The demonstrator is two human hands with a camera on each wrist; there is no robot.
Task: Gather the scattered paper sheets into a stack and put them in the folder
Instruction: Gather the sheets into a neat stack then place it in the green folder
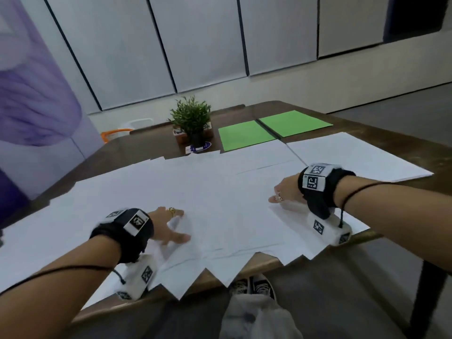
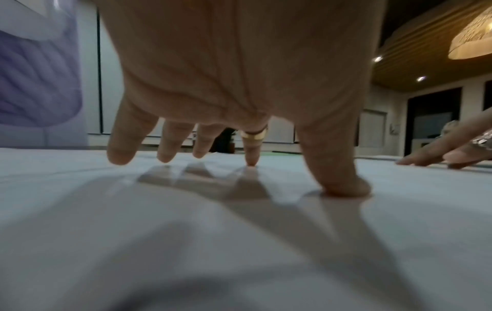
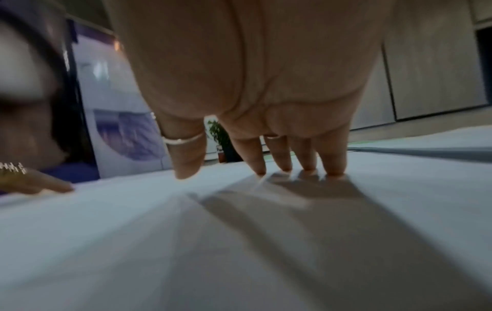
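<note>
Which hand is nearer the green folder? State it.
Right. The right hand rests on the paper sheets just below the green folder; the left hand lies farther back, toward the table's near edge.

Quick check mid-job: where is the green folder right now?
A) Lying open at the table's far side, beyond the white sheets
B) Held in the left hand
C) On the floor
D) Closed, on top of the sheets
A: the open green folder lies flat beyond the scattered white paper sheets, with nothing on it.

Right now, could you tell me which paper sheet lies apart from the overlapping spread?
The far-right sheet, beside the green folder; neither hand touches it.
</note>
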